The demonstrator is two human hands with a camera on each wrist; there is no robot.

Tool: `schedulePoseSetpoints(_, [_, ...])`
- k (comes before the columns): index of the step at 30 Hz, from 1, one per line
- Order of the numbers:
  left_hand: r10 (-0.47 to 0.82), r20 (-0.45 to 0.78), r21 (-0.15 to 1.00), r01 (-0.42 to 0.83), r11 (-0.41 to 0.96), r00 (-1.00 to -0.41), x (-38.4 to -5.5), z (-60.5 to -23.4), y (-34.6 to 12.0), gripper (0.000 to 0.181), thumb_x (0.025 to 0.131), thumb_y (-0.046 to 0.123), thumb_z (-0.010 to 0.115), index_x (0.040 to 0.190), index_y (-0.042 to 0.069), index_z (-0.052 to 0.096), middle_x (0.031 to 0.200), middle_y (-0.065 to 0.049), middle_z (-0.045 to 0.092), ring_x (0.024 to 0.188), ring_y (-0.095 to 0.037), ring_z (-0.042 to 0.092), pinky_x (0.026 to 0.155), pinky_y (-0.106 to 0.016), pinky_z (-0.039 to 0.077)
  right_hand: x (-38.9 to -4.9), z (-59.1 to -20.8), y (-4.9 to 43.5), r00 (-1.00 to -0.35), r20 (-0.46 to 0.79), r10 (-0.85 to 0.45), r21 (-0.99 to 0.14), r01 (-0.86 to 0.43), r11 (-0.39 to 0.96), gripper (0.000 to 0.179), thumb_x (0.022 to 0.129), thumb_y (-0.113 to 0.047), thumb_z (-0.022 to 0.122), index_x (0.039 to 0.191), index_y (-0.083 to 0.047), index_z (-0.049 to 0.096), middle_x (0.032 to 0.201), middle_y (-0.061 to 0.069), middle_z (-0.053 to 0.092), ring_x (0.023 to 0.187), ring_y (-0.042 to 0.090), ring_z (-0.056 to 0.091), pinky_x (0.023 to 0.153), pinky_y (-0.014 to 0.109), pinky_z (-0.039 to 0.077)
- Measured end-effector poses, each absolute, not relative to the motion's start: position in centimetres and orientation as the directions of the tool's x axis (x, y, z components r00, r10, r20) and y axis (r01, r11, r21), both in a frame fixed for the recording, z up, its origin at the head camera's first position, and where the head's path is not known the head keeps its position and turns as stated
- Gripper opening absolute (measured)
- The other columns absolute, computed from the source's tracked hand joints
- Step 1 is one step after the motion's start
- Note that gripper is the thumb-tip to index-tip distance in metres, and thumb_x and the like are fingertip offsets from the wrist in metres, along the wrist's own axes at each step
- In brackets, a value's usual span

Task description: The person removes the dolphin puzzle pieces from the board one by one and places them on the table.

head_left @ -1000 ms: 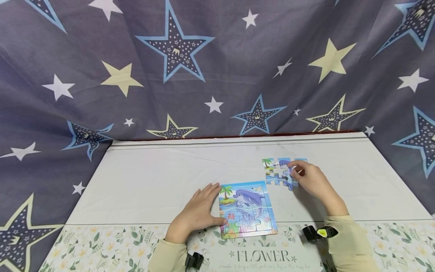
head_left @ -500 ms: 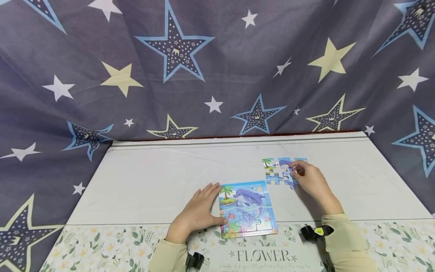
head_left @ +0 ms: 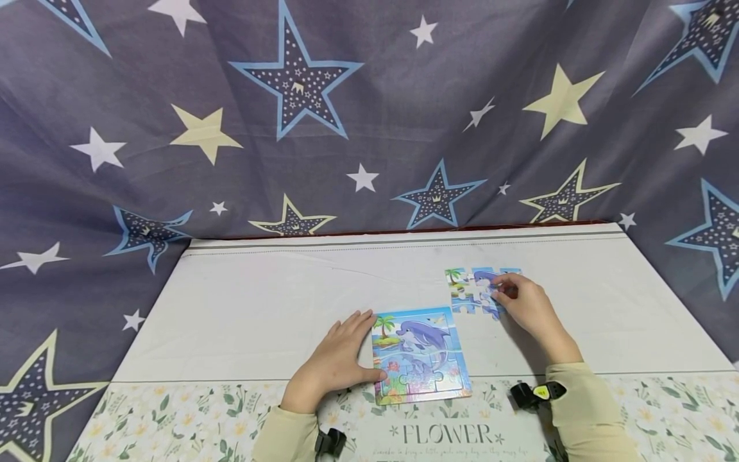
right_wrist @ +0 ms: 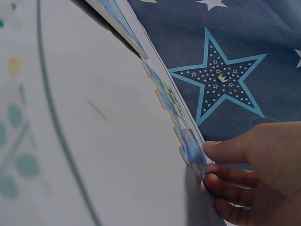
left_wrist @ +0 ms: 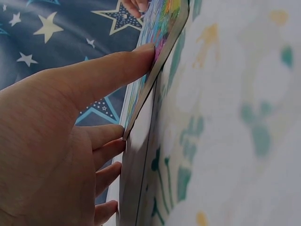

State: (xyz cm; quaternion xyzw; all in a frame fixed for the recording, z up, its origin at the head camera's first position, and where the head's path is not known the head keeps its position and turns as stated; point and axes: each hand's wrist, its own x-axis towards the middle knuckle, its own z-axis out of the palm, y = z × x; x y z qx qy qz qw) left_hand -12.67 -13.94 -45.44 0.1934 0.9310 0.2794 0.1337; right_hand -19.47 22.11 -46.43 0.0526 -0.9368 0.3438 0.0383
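A square dolphin jigsaw puzzle [head_left: 424, 350] in a tray frame lies at the middle of the table. My left hand [head_left: 337, 359] rests at its left side, thumb on the lower left corner and fingers stretched along the edge; the left wrist view shows the thumb [left_wrist: 117, 68] on the rim. Behind it to the right lie several puzzle pieces [head_left: 462, 301] with a palm tree and a dolphin, partly joined. Over their right side my right hand [head_left: 531, 311] pinches a puzzle piece [right_wrist: 194, 153] between thumb and curled fingers. The fingers hide part of that piece.
The table has a white cloth [head_left: 260, 301] with a floral front band [head_left: 190, 417] and the printed word FLOWER. A dark curtain with stars [head_left: 358, 128] hangs behind and at both sides. Black straps with small devices [head_left: 537, 394] sit at the wrists.
My right hand has shifted slightly, and the dolphin piece under its fingers has moved a little up against the neighbouring pieces. The left hand and the framed puzzle have stayed still.
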Motion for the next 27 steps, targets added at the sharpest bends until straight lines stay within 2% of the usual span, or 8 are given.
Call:
schedulePoseSetpoints(5, [0.437, -0.137, 0.571, 0.289, 0.768, -0.889, -12.6, -45.4, -14.0, 0.1, 0.075, 0.043, 0.083, 0.153, 0.003, 0.034, 0.16, -0.013, 0.029, 0.149, -0.032, 0.02, 0.119, -0.057, 0.013, -19.4, -46.1, 22.0, -0.993, 0.093, -0.067, -0.651, -0.111, 0.751, 0.022, 0.093, -0.006, 0.066, 0.113, 0.003, 0.066, 0.093, 0.015, 0.066, 0.082, 0.028, 0.061, 0.066, 0.038, 0.048])
schedulePoseSetpoints(10, [0.438, -0.135, 0.566, 0.293, 0.77, -0.889, -12.6, -45.4, -14.0, 0.1, 0.075, 0.044, 0.083, 0.153, 0.003, 0.034, 0.16, -0.013, 0.029, 0.149, -0.032, 0.02, 0.119, -0.057, 0.013, -19.2, -45.4, 21.7, -0.992, 0.099, -0.083, -0.687, -0.128, 0.715, 0.025, 0.094, -0.006, 0.067, 0.116, 0.004, 0.065, 0.097, 0.017, 0.066, 0.085, 0.03, 0.064, 0.063, 0.033, 0.05])
schedulePoseSetpoints(14, [0.44, -0.133, 0.564, 0.297, 0.771, -0.888, -12.7, -45.4, -14.1, 0.1, 0.075, 0.044, 0.083, 0.153, 0.003, 0.034, 0.16, -0.013, 0.029, 0.149, -0.032, 0.02, 0.119, -0.057, 0.013, -19.0, -44.8, 21.4, -0.986, 0.111, -0.125, -0.706, -0.167, 0.689, 0.025, 0.094, -0.005, 0.067, 0.117, 0.004, 0.065, 0.098, 0.016, 0.066, 0.083, 0.029, 0.065, 0.062, 0.03, 0.051])
schedulePoseSetpoints(20, [0.442, -0.132, 0.561, 0.301, 0.771, -0.887, -12.7, -45.4, -14.1, 0.101, 0.075, 0.044, 0.083, 0.153, 0.003, 0.034, 0.16, -0.013, 0.029, 0.149, -0.032, 0.02, 0.119, -0.057, 0.013, -18.8, -43.6, 20.5, -0.974, 0.081, -0.213, -0.719, -0.205, 0.664, 0.025, 0.094, -0.008, 0.067, 0.117, 0.002, 0.066, 0.099, 0.013, 0.068, 0.081, 0.024, 0.063, 0.067, 0.034, 0.051])
schedulePoseSetpoints(27, [0.444, -0.133, 0.564, 0.301, 0.769, -0.886, -12.7, -45.4, -14.1, 0.101, 0.075, 0.044, 0.082, 0.153, 0.003, 0.034, 0.16, -0.013, 0.029, 0.149, -0.032, 0.02, 0.119, -0.057, 0.013, -18.4, -43.1, 19.6, -0.944, 0.091, -0.316, -0.737, -0.277, 0.616, 0.021, 0.091, -0.004, 0.07, 0.112, 0.001, 0.069, 0.099, 0.01, 0.07, 0.078, 0.018, 0.062, 0.067, 0.028, 0.053])
